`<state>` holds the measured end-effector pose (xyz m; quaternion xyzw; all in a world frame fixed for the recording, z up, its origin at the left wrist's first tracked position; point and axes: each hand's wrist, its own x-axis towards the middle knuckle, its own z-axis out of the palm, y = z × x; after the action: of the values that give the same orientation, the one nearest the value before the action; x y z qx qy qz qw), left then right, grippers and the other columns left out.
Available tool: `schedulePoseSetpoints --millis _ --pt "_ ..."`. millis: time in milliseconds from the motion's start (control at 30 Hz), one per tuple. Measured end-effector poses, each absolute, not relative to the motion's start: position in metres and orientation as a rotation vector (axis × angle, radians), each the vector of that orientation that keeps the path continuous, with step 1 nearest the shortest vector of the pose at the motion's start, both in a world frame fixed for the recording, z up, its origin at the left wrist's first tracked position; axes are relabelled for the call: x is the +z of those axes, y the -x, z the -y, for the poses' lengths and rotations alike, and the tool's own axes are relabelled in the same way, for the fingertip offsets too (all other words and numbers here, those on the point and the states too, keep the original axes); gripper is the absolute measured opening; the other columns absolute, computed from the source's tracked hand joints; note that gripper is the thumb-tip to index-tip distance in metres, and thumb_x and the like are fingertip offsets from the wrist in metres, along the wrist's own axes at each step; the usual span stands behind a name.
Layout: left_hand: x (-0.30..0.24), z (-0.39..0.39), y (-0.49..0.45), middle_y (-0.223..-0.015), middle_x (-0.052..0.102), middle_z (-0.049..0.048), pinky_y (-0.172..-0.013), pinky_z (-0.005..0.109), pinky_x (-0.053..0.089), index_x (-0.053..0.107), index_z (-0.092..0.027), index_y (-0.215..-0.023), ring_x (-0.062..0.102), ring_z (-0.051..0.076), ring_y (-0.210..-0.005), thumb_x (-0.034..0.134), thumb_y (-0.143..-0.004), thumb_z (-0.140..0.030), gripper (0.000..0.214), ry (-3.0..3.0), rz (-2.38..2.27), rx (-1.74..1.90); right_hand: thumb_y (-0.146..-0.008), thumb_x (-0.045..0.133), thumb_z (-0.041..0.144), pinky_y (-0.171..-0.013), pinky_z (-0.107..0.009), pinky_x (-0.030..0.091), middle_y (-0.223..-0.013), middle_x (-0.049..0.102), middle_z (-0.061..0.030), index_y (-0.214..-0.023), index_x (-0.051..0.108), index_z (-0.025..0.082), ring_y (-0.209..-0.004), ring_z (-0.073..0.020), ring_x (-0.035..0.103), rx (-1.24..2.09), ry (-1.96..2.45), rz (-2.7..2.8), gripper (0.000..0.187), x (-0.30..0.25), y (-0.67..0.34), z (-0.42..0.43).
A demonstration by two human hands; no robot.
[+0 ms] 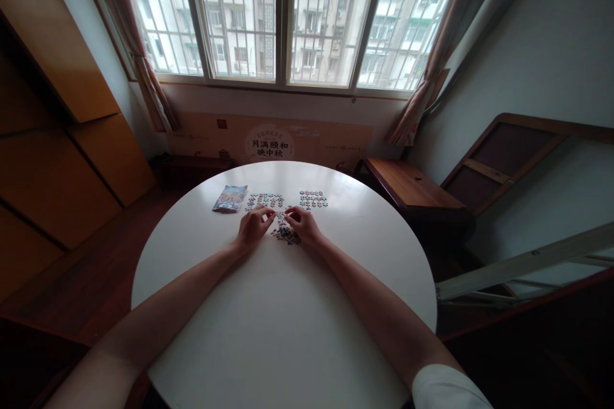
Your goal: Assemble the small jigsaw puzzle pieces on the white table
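Left hand [254, 226]: curled, thumb and fingertips close together above the table [283, 332]; too small to tell whether anything is pinched.
Right hand [302, 225]: turned toward the left, similarly curled; its hold cannot be told either.
Pile [286, 236]: loose puzzle pieces, heaped on the table between the wrists, presumably for easy reach from both sides.
Left group [267, 197]: pieces in loose rows beyond the left hand, probably spaced to keep each visible.
Right group [313, 198]: tighter rows, set apart, perhaps as a separate sorting.
Packet [230, 199]: printed, flat, left of the rows, possibly for reference.
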<state>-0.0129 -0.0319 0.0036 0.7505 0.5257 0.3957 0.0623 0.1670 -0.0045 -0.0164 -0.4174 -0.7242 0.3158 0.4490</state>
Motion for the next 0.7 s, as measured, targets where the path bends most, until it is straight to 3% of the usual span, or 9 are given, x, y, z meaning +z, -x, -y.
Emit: schedulePoseSetpoints --millis 133,700 --pt "0.0044 0.0328 0.0131 -0.083 0.065 0.0007 -0.058 0.022 0.041 0.067 -0.021 -0.085 0.056 0.009 -0.056 0.049 -0.085 -0.037 0.024 -2.252 -1.639 1.213 -0.077 0.059 0.034 -0.053 -0.021 0.039 -0.062 0.061 -0.0009 -0.079 0.064 0.015 -0.054 -0.0105 0.052 0.735 1.049 1.835 0.020 -0.0157 -0.1670 0.0054" --pt "0.0071 0.0397 0.0100 -0.082 0.065 -0.0003 -0.057 0.021 0.037 0.069 -0.022 -0.083 0.056 0.008 -0.057 0.050 -0.085 -0.037 0.024 -2.418 -1.608 1.099 -0.077 0.058 0.035 -0.055 -0.021 0.037 -0.065 0.061 -0.0007 -0.076 0.066 0.013 -0.057 -0.0095 0.049 0.656 1.027 1.906 0.023 -0.0156 -0.1664 0.0062"
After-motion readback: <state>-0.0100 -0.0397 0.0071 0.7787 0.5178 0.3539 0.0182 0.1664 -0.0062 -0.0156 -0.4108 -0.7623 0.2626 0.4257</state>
